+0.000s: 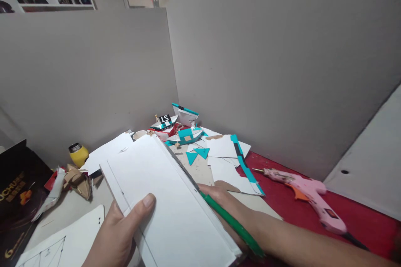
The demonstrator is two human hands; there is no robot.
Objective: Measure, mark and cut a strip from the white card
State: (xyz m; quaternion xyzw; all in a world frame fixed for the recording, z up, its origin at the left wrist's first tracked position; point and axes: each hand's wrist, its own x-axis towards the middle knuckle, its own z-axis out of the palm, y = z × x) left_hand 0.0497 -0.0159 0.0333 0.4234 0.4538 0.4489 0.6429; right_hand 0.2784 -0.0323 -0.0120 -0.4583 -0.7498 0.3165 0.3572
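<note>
A long white board with pencil lines is held up and tilted in front of me. My left hand grips its left edge, the thumb lying on the white face and the fingers hidden beneath. At the board's right edge is my right hand, mostly behind the board and a green pen-like tool. That tool runs along the right edge, against my right hand; its far tip and my right fingers are largely hidden, so the exact grip is unclear.
Small teal-and-white boats, teal triangles and cut white sheets lie beyond the board. A pink glue gun rests on the red surface at right. At left are a yellow jar, cardboard scraps and a black box.
</note>
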